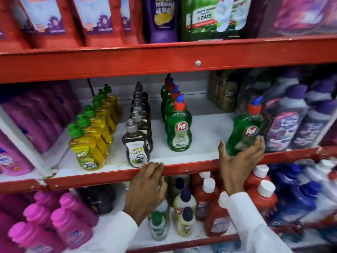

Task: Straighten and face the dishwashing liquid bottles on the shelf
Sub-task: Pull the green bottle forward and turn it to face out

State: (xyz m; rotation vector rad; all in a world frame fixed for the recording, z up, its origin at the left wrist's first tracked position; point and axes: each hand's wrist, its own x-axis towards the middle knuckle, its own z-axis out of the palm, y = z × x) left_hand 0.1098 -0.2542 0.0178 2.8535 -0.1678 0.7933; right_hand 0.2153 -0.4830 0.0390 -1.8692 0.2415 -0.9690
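On the white middle shelf [206, 136] stand three rows of dishwashing bottles: yellow ones with green caps [87, 148], dark ones with grey caps [136, 143], and green Pril bottles with red caps [179, 126]. A separate green Pril bottle [244, 130] leans to the right at the shelf's right front. My right hand [238, 161] wraps around its lower part, thumb on the left, fingers on the right. My left hand [147, 187] rests on the red front rail [189, 169], fingers curled over its edge just in front of the dark row.
Purple softener bottles [291, 121] crowd the shelf right of the held bottle, pink ones [36, 114] the left. Olive packs [223, 92] stand at the back right. Below are pink bottles [71, 220], red bottles with white caps [260, 194] and small bottles. Pouches fill the top shelf.
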